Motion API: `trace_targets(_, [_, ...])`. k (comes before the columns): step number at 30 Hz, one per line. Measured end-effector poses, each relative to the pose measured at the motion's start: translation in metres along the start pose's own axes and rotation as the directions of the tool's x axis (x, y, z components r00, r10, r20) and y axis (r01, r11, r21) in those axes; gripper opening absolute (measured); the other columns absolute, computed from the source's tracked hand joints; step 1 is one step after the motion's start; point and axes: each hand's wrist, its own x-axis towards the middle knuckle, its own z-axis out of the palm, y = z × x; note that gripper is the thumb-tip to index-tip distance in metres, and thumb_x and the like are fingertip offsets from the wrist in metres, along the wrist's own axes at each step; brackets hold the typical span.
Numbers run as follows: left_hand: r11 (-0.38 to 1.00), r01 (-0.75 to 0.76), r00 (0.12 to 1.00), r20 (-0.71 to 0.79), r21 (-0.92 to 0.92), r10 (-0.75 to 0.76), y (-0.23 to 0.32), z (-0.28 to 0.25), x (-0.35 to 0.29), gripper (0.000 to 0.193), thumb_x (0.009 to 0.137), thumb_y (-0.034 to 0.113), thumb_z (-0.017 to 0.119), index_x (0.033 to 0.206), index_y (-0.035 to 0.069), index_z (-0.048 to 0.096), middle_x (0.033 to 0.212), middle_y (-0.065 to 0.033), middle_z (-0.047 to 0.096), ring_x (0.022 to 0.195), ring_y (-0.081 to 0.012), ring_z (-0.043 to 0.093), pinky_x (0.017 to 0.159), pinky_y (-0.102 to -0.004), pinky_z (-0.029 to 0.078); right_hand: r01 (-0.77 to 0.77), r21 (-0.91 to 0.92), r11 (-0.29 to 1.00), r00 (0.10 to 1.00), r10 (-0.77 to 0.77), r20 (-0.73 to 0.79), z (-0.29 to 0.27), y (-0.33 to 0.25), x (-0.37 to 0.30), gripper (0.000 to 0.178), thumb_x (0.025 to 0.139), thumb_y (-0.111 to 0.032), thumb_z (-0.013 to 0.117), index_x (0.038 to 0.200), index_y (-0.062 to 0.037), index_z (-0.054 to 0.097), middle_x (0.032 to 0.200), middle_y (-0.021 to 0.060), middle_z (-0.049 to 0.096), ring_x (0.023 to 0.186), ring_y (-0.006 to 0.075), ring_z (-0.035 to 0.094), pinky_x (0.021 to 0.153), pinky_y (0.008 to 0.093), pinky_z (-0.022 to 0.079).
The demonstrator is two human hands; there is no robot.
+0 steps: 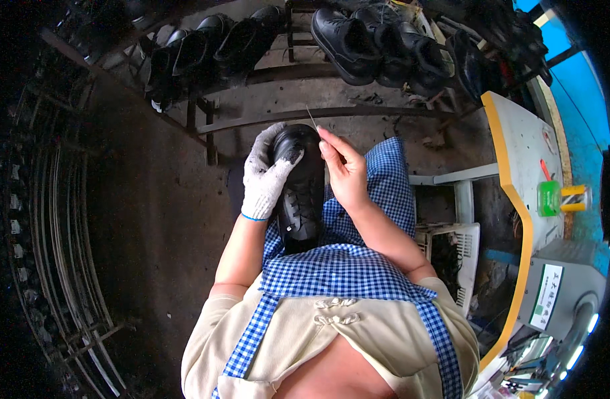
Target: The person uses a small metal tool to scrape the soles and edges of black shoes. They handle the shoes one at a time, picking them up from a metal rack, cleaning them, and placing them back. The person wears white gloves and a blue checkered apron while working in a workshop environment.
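A black lace-up shoe rests over my lap, its rounded toe pointing away from me. My left hand, in a white and grey knit glove with a blue cuff edge, is closed around the toe end from the left. Bare, my right hand is just right of the toe, pinching a thin, needle-like metal tool between thumb and fingers. Its slim tip points up and away, past the shoe's toe. The tool's lower end is hidden in my fingers. A blue checked apron covers my lap.
Black shoes stand on a metal rack ahead. At right is a white table with a yellow edge, bearing a green container, a yellow-banded jar and a grey machine. A white crate sits below; metal rails run along the left.
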Motion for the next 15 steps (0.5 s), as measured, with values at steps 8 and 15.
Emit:
trace_targets(8, [0.999, -0.025, 0.999, -0.038, 0.030, 0.026, 0.008, -0.004, -0.001, 0.051, 0.080, 0.003, 0.068, 0.128, 0.001, 0.051, 0.123, -0.0081, 0.057, 0.115, -0.0169, 0.053, 0.101, -0.0300, 0.040, 0.270, -0.445, 0.854, 0.938, -0.130, 0.321, -0.044, -0.027, 0.018, 0.028, 0.084, -0.009, 0.067, 0.111, -0.0161, 0.070, 0.076, 0.0049, 0.060, 0.059, 0.0190, 0.058, 0.053, 0.0313, 0.048])
trace_targets(15, [0.920, -0.156, 0.940, -0.341, -0.359, 0.026, 0.013, -0.033, 0.018, 0.044, 0.095, 0.034, 0.055, 0.129, 0.007, 0.051, 0.120, -0.0070, 0.059, 0.111, -0.0190, 0.055, 0.095, -0.0360, 0.047, 0.074, -0.408, 0.910, 0.895, 0.120, 0.429, -0.089, -0.011, 0.003, 0.068, 0.072, -0.028, 0.081, 0.132, -0.0155, 0.053, 0.077, 0.0060, 0.062, 0.066, 0.0163, 0.061, 0.061, 0.0290, 0.050])
